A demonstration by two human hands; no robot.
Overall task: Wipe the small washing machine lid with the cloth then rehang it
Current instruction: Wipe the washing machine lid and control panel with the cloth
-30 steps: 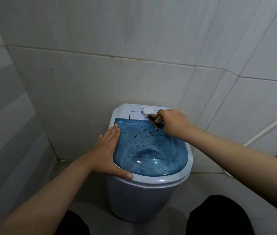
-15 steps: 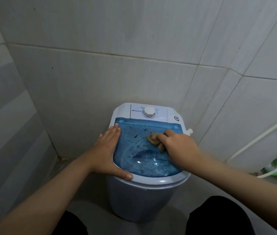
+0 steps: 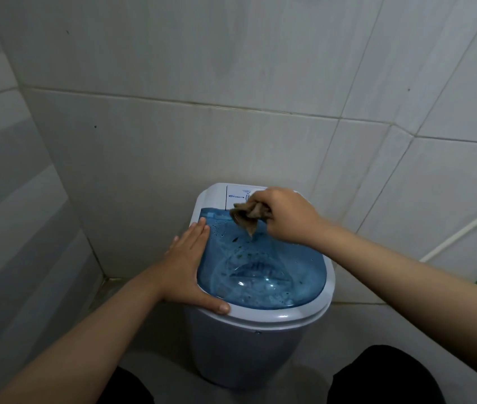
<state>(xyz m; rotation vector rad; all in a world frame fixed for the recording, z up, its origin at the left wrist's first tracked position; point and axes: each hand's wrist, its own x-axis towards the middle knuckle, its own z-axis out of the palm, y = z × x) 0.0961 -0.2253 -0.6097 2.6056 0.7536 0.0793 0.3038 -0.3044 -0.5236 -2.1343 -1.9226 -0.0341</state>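
A small white washing machine [image 3: 243, 342] stands in a tiled corner, with a see-through blue lid [image 3: 263, 272] that is wet and speckled with dark bits. My left hand [image 3: 190, 269] lies flat along the lid's left rim, thumb over the front edge. My right hand [image 3: 285, 217] is at the lid's back edge, closed on a crumpled brown cloth [image 3: 246, 217]. A corner of the cloth hangs down onto the lid. My right hand hides the dial on the white control panel [image 3: 238, 196].
Grey tiled walls [image 3: 202, 112] close in behind and on the left. A white hose [image 3: 464, 228] runs up the right wall. My dark-clothed knees [image 3: 383, 377] flank the machine at the bottom edge.
My right hand has moved with the cloth from the middle right of the lid to its back edge, near the control panel. My left hand has stayed on the left rim.
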